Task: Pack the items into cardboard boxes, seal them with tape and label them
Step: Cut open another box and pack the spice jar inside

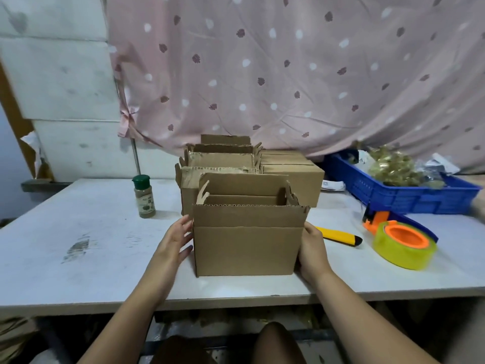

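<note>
We hold one open box [248, 240] at the near middle of the table [78, 232], close to its 6 o'clock edge. The box stands upright with its four top flaps raised, and its inside is hidden from us.

Our left hand [175, 240] presses flat on the box's 9 o'clock wall, with the fingers straight and spread, pointing toward 12. Our right hand [312, 248] lies flat on the 3 o'clock wall. Its fingers run along the cardboard and look straight, though the box edge hides their tips. Neither hand curls round anything, and the box sits clamped between the two palms.

At 12 o'clock, just behind the held box, stands a row of more open boxes [217, 164], one behind another, flaps up. At 1 o'clock, touching that row, are closed boxes [291, 174]. A jar [143, 197] with a green cap stands upright at 10 o'clock, apart from the boxes.

At 3 o'clock a yellow knife [338, 236] lies flat, one end hidden behind our right hand. Beyond it, also at 3, lies a tape gun [404, 243] with an orange hub and a yellowish roll. At 2 o'clock a blue crate [409, 195] holds gold pieces [393, 166] and some bags too blurred to name. A pink spotted curtain [288, 74] hangs at 12, behind the table.
</note>
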